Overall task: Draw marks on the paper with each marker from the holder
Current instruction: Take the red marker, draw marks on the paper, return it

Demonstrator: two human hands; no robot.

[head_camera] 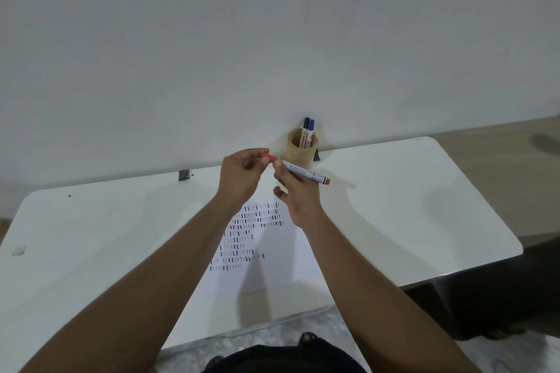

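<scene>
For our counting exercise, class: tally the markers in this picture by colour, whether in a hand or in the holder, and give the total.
Red: 1, the red marker held in the right hand, its cap in the left hand
Black: 1, the black marker in the holder
Blue: 1, the blue marker in the holder
Total: 3

Left hand (pixel 242 174) covers most of the red cap (pixel 268 157); marker tip hidden btw the hands. Right hand (pixel 295 194) hides part of the marker (pixel 304 173) barrel; label print too small to read. Arms cover part of the paper (pixel 266 254) (marks' colours blurry). Lower halves of both markers hidden in holder (pixel 301 150). Table (pixel 409 206) cut off at left edge.
</scene>
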